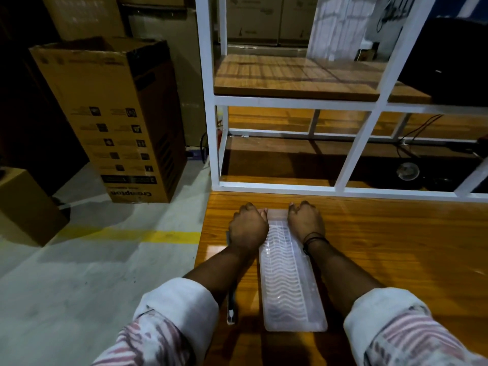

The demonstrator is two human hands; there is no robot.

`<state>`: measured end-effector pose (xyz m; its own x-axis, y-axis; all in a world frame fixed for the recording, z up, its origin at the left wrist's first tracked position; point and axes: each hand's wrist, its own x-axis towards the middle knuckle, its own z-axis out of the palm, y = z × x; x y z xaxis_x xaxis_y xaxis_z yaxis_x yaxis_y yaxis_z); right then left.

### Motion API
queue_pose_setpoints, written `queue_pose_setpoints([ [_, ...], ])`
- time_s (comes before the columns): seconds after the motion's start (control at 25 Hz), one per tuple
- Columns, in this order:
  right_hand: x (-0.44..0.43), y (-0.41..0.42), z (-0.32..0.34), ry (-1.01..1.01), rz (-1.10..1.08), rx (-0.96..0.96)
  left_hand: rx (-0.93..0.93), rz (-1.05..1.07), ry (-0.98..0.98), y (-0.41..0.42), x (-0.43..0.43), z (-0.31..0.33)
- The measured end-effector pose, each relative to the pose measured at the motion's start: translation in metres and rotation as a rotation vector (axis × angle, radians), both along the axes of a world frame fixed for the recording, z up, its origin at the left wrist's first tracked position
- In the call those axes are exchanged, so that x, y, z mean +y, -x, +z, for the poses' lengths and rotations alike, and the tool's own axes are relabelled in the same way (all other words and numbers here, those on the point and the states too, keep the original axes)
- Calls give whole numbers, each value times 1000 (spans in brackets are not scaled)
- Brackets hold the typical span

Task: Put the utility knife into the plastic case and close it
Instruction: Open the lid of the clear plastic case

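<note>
Setting: storeroom with grey concrete floor (79,273), yellow floor line (132,236), tall cardboard box (113,120) standing left of the desk, white metal shelf frame (290,104) along the far edge of the desk.

Surface: glossy wooden desk (396,247), left edge in view.

Plastic case (289,276): translucent, long, wavy ribbed pattern on top; lying lengthwise on the desk near its left edge, running from the near edge toward the far one. Lid down, as far as can be told.

Utility knife (231,307): slim, grey, lying on the desk along its left edge, just beside the case and parallel to it, outside the case; middle part hidden under the left forearm.

Left hand (248,228): curled, knuckles up, resting at the far left corner of the case, fingertips on its far end. Grip not clear.

Right hand (306,223): curled, at the far right corner of the case, fingers over its far end; dark cord (314,240) on the wrist. Grip not clear.

Sleeves (179,307): striped, rolled up.
</note>
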<state>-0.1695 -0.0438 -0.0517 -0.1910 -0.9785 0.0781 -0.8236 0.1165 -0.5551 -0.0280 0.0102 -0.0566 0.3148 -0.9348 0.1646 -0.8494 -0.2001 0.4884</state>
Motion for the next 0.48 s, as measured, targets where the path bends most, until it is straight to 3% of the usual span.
queue_pose_setpoints([
  [0.48, -1, 0, -2, 95, 14, 53, -3, -20, 11, -1, 1, -1],
])
